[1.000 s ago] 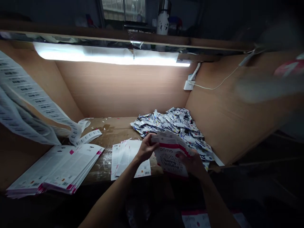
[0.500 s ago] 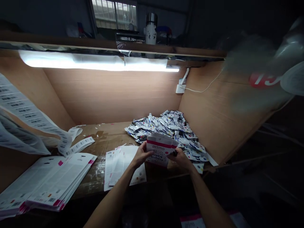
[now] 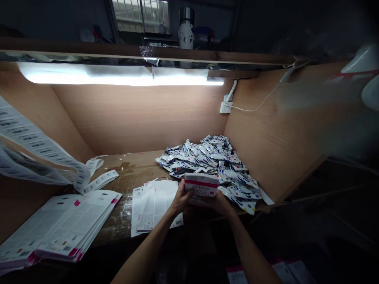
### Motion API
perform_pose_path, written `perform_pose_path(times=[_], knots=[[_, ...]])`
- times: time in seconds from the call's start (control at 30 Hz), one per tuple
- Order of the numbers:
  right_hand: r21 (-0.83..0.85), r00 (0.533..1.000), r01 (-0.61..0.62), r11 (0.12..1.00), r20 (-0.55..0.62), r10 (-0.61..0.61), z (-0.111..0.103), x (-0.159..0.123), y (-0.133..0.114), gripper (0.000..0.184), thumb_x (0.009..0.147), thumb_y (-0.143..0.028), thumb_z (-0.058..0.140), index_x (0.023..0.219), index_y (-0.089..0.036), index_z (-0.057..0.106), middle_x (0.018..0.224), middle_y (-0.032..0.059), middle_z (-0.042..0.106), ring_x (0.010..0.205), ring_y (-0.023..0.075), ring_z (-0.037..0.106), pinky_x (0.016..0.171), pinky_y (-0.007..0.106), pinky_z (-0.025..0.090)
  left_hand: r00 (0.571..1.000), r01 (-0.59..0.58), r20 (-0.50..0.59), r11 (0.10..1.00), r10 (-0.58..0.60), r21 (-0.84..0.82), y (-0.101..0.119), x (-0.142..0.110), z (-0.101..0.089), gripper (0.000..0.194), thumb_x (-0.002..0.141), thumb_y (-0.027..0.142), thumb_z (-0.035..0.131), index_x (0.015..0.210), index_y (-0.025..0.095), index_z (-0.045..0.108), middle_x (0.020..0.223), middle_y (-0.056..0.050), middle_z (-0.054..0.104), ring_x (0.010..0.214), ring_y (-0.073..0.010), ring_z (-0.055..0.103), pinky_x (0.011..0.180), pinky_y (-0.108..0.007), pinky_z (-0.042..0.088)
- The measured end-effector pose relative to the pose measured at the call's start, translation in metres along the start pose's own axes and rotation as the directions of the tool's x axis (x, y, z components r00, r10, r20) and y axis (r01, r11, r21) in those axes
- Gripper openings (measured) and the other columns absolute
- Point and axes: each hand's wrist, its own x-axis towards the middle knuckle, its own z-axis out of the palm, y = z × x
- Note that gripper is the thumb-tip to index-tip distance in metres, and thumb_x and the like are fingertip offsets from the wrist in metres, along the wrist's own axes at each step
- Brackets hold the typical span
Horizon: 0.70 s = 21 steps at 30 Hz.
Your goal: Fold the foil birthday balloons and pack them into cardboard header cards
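Observation:
My left hand (image 3: 179, 199) and my right hand (image 3: 221, 201) both grip a stack of white packets with a pink "prima" header (image 3: 201, 186), held upright at the front edge of the wooden table (image 3: 136, 167). My left hand holds its left side, my right hand its right side, fingers closed round it. Just behind the stack lies a heap of small patterned foil packets (image 3: 213, 161). Flat white printed cards (image 3: 154, 201) lie on the table beside my left hand.
A pile of white and pink card sheets (image 3: 62, 225) sits at the front left. Strips of barcode labels (image 3: 38, 152) hang from the left wall. Wooden walls enclose the table on three sides under a tube lamp (image 3: 118, 75). More pink-headed packets (image 3: 237, 274) lie low in the dark.
The stack of packets has moved from a tilted, face-up hold to an upright one, lower and closer to the table edge. Both hands have closed in on its sides.

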Motion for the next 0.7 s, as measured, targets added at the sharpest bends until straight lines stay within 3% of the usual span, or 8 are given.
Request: perform_pose_path(times=[0.23,0.37,0.47,0.57,0.7], knots=[[-0.005,1.0,0.001,1.0,-0.001,-0.001,0.0,-0.012,0.011,0.042,0.08,-0.038,0.075,0.116,-0.017,0.075,0.111,0.0134,0.079,0.097,0.0301,0.075,0.088,0.043,0.062,0.983,0.145,0.119,0.988,-0.137,-0.061,0.017,-0.005,-0.002,0.064,0.075,0.037,0.089,0.129,0.017,0.062,0.116,-0.011,0.073,0.107,-0.0273,0.068,0.095,-0.038,0.053],[-0.043,1.0,-0.02,0.999,-0.023,0.019,0.004,-0.018,0.02,0.057,0.075,-0.042,0.08,0.125,-0.017,0.071,0.123,0.0157,0.076,0.109,0.0337,0.072,0.093,0.046,0.061,0.978,0.163,0.13,0.987,-0.16,-0.008,0.018,-0.012,0.004,0.052,0.076,0.043,0.087,0.115,0.013,0.069,0.108,-0.01,0.074,0.099,-0.0255,0.068,0.092,-0.037,0.054],[-0.073,1.0,-0.019,0.997,-0.017,0.018,0.007,-0.018,0.019,0.055,0.073,-0.044,0.082,0.12,-0.018,0.073,0.125,0.0157,0.075,0.112,0.0356,0.071,0.095,0.047,0.061,0.968,0.17,0.179,0.984,-0.177,0.055,0.017,-0.013,0.003,0.05,0.072,0.042,0.09,0.108,0.013,0.069,0.098,-0.007,0.073,0.089,-0.0216,0.067,0.082,-0.032,0.054],[-0.153,0.999,0.027,0.988,-0.022,-0.031,0.0,-0.019,0.009,0.045,0.078,-0.045,0.081,0.114,-0.019,0.074,0.125,0.0143,0.074,0.116,0.0353,0.068,0.099,0.045,0.059,0.968,0.121,0.204,0.983,-0.148,0.138,0.021,-0.005,0.002,0.056,0.066,0.039,0.092,0.11,0.015,0.067,0.093,-0.004,0.071,0.082,-0.0189,0.063,0.073,-0.028,0.053],[-0.261,0.998,0.053,0.964,-0.028,-0.062,-0.002,-0.024,-0.013,0.035,0.093,-0.044,0.072,0.117,-0.019,0.071,0.12,0.0115,0.073,0.11,0.0285,0.069,0.095,0.042,0.059,0.964,-0.062,0.265,0.971,-0.002,0.231,0.036,-0.007,0.018,0.046,0.08,0.05,0.078,0.104,0.012,0.074,0.1,-0.009,0.073,0.096,-0.0284,0.067,0.087,-0.036,0.055]])
